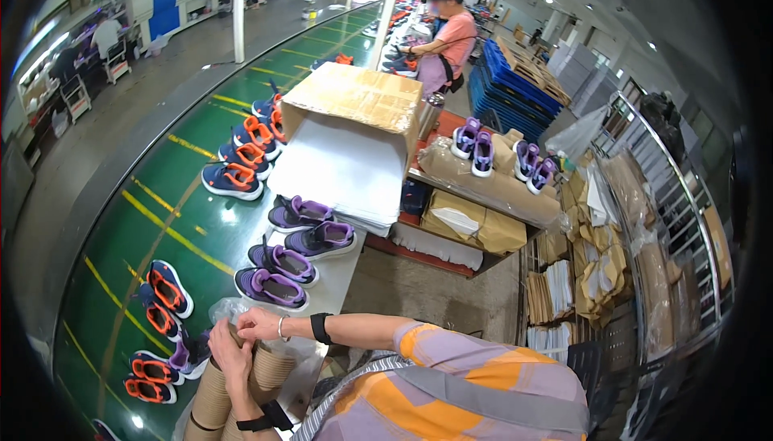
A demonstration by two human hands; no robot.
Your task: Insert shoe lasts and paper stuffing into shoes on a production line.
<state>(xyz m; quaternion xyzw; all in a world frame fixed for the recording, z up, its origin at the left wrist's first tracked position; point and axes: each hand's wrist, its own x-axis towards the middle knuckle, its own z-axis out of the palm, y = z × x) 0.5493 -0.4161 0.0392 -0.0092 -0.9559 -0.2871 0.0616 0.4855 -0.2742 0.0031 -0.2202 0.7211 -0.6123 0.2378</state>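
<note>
Near side, left of centre: the left hand (229,352) and right hand (261,325) meet, fingers curled, atop the ribbed brown stack (211,395); whether they're pinching, can't tell. Separating layers singly should keep it steady.

Nested stacks (266,370) nearest, left hand (232,351) and right hand (259,324) at their upper end. Ahead, four shoes (283,264) on table (344,284), open box (354,95) behind them. Conveyor (181,199) with more shoes (231,181), left; shelf unit (447,125) topped by roll (493,190), right.
</note>
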